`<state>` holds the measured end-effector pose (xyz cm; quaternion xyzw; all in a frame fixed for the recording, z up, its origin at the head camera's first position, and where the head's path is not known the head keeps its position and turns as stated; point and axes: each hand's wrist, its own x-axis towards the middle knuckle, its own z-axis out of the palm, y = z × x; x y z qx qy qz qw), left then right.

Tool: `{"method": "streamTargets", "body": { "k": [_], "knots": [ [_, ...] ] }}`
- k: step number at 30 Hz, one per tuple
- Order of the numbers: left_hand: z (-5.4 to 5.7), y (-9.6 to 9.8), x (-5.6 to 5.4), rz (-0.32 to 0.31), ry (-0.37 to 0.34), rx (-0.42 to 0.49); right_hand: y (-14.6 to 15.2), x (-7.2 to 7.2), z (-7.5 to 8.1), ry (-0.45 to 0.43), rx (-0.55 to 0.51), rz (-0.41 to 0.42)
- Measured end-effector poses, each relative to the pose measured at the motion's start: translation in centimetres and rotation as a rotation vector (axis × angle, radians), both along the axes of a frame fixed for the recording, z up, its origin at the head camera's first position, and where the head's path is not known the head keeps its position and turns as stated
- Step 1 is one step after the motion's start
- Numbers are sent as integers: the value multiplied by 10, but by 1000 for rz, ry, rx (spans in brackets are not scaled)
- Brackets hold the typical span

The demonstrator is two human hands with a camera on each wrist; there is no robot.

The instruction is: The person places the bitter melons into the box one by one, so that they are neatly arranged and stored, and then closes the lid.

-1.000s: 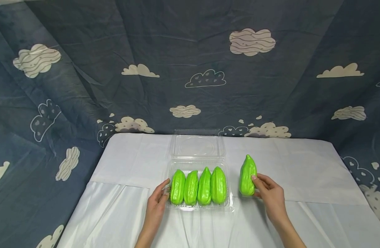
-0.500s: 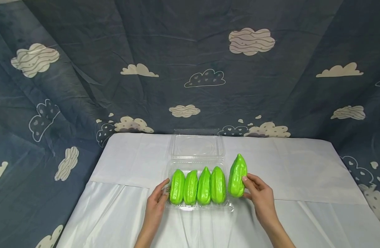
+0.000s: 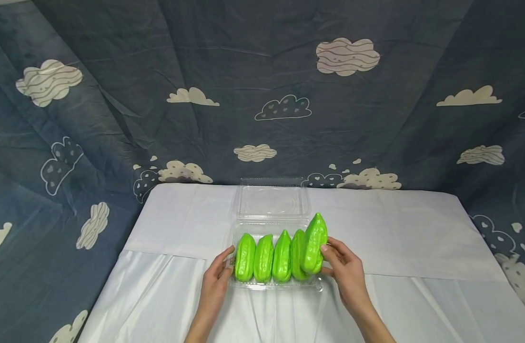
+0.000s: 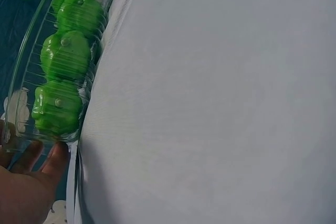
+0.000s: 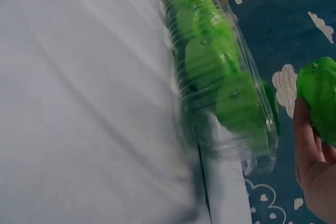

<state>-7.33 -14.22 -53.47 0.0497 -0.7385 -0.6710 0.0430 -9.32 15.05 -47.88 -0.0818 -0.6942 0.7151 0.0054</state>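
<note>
My right hand [image 3: 346,271] pinches a glossy green, ribbed vegetable with a pointed tip [image 3: 315,244] between thumb and fingers. It hangs tilted above the right end of a clear plastic box [image 3: 277,287], overlapping the rightmost vegetable lying there [image 3: 297,255]. Several of the same kind lie side by side in the box, tips pointing away. My left hand [image 3: 214,283] touches the box's left end with its fingers. From the left wrist, the fingers [image 4: 55,162] show against the clear end wall. In the right wrist view the held vegetable [image 5: 320,98] is apart from the box.
The box's clear lid [image 3: 273,202] lies folded back behind it. A white cloth [image 3: 417,233] covers the table. Dark blue fabric with cloud prints [image 3: 228,128] hangs behind and along the sides.
My right hand has moved left with the green vegetable, from beside the box to over its right end. My left hand and the box have stayed put.
</note>
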Motion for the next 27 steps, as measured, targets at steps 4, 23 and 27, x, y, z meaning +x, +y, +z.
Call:
{"method": "streamTargets", "body": {
  "k": [4,23,27],
  "knots": [
    [1,0,0,0,4,-8,-6,1,3,14,46,28],
    [2,0,-1,-15,-9,-9,-50,3,8,60,-23,145],
    [1,0,-1,-9,-2,-17,-61,3,8,46,-46,165]
  ]
}}
